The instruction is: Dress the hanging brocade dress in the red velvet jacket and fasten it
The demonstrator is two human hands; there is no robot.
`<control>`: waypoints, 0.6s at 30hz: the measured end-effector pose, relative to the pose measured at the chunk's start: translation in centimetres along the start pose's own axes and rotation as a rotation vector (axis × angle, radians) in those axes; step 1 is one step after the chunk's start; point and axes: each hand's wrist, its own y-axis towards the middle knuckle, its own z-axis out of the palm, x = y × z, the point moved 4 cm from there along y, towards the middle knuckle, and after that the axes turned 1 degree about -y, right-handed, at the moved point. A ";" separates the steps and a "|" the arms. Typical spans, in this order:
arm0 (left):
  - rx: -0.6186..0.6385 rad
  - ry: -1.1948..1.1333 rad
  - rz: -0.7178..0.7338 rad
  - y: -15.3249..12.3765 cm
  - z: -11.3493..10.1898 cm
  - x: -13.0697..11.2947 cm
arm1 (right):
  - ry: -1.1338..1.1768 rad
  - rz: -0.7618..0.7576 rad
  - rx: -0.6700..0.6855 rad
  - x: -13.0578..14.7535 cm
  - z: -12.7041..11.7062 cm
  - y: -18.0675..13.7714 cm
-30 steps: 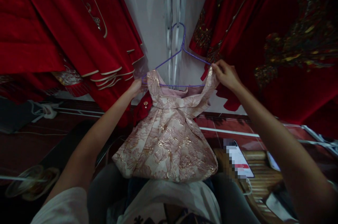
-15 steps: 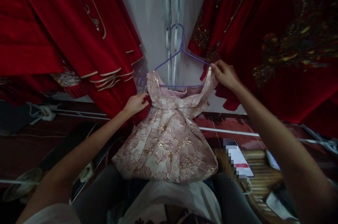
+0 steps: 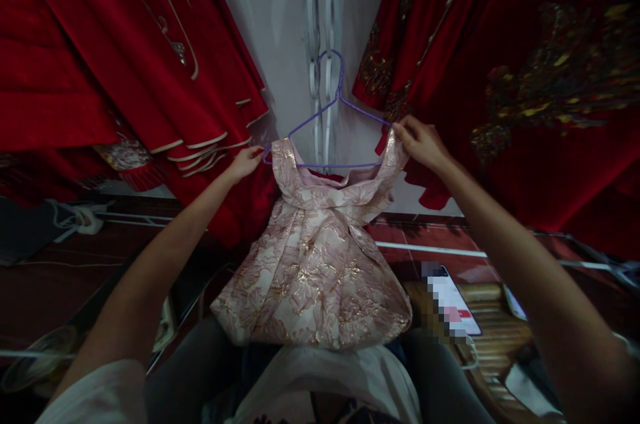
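Right grip (image 3: 419, 142) pinch-tight on strap (image 3: 393, 155)

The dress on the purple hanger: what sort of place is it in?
Perhaps a clothing shop or garment workroom: ornamented red garments hang on both sides, and a patterned dress is on a purple hanger.

Moved left hand (image 3: 247, 163) farther away since half a second ago, from beside the dress (image 3: 320, 257) to the purple hanger (image 3: 339, 95), now pinching its left end.
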 end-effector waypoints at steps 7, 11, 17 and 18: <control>-0.145 0.159 0.168 4.3 1.2 -9.9 | -0.043 0.008 -0.061 1.0 -0.5 -0.5; -0.191 0.015 0.251 2.4 4.3 -13.2 | -0.025 0.014 -0.079 1.3 -0.1 -1.0; -0.208 -0.230 0.222 0.8 7.1 -13.2 | -0.064 -0.028 -0.029 1.9 0.7 -1.1; -0.182 -0.230 0.199 0.9 7.1 -13.0 | -0.088 -0.047 -0.022 2.0 0.6 -0.7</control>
